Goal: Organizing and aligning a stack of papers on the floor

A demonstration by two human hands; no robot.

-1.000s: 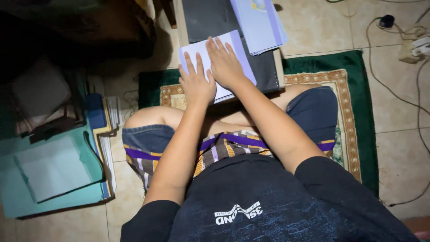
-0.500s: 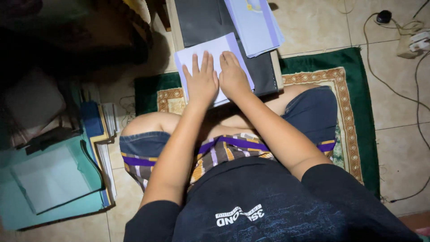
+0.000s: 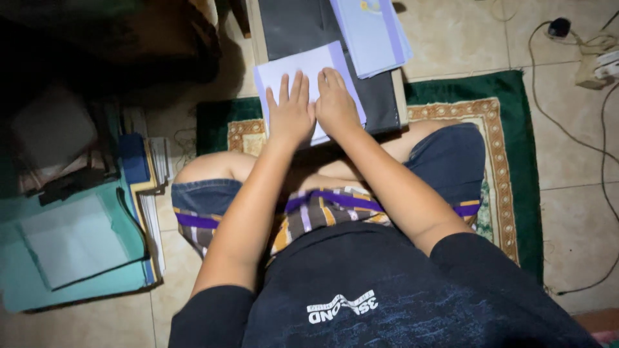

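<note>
I sit cross-legged on a green rug (image 3: 509,161) and look down at a low dark table top (image 3: 303,26). A white sheet of paper (image 3: 303,67) lies on it at the near edge. My left hand (image 3: 290,113) rests flat on the sheet with the fingers spread. Beside it, touching it, my right hand (image 3: 335,103) presses on the same sheet with the fingers curled down. Neither hand grips anything.
A stack of pale blue sheets (image 3: 371,32) lies on the table's far right. To my left on the tiled floor stand a teal folder (image 3: 71,258) and a pile of books and papers (image 3: 145,180). Cables and a power adapter (image 3: 596,64) lie at the far right.
Both hands have slid back along the sheet toward me and closer together. The right hand's fingers went from stretched out to curled down.
</note>
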